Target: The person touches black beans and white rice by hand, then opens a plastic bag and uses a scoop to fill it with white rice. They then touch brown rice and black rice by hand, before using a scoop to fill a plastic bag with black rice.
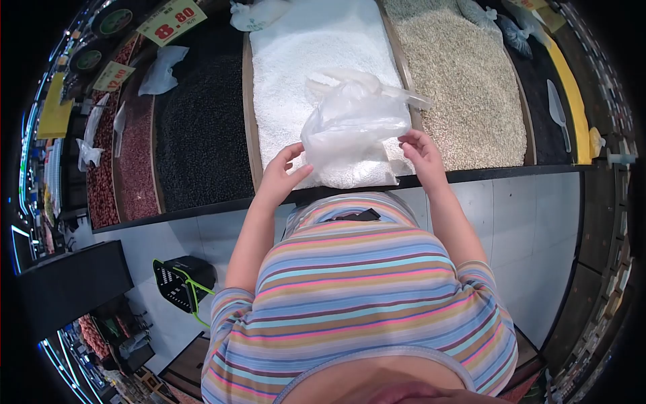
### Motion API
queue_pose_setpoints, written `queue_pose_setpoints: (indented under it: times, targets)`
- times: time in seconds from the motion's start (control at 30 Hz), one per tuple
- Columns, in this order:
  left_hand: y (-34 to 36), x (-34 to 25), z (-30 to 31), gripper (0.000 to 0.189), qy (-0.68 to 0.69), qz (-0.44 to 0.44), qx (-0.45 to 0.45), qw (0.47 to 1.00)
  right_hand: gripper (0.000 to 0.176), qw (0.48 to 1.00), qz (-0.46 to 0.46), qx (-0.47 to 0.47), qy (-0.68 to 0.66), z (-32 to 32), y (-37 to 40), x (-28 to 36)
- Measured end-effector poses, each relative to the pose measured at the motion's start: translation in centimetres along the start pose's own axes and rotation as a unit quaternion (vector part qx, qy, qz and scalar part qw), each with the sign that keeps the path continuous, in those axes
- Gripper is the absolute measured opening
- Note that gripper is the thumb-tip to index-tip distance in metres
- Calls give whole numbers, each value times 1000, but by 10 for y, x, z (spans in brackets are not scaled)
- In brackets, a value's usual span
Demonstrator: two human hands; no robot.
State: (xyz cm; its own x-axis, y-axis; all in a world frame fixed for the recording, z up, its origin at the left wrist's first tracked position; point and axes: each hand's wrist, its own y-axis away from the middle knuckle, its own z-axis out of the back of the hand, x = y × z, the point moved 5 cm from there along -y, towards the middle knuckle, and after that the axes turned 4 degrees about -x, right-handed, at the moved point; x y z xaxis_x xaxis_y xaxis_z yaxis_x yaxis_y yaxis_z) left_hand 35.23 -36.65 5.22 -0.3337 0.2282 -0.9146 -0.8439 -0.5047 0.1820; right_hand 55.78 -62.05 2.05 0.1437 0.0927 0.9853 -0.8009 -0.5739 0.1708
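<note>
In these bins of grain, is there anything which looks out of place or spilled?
I see no clear spill. Only the whitish plastic lying on the black grain, towards the upper left, looks a little odd, because it covers some goods, though it may be there on purpose.

The plastic bag hides part of the white grains — small letters on the 8.80 price sign stay unreadable.

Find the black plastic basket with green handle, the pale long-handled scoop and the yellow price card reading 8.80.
Basket (176, 285): head view, perforated side.
Scoop (555, 106): head view, blade.
Price card (171, 23): head view, printed face.
</note>
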Motion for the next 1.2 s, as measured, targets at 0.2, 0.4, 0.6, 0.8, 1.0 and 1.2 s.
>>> queue_pose_setpoints:
  times: [0.2, 0.4, 0.6, 0.8, 1.0, 1.2]
  targets:
    - [7, 0, -17, 67, -155, -43, 28, 987, 72, 931, 140, 67, 331, -45, 33, -3]
    - [1, -14, -27, 57, -342, -142, 4, 929, 67, 914, 128, 99, 373, -58, 28, 8]
    - [-12, -11, -33, 25, -370, -170, -46, 912, 49, 924, 193, 50, 327, -63, 21, 4]
    - [-27, -12, -22, 11, -308, -198, -107, 925, 36, 941, 238, -10, 241, -59, 6, 17]
    - [-47, -18, 4, 19, 86, 33, -78, 993, 28, 986, 129, -16, 102, -55, -22, 52]
    - [-50, -45, 7, 36, 301, 180, -28, 936, 22, 988, -9, 31, -154, -64, -52, 78]
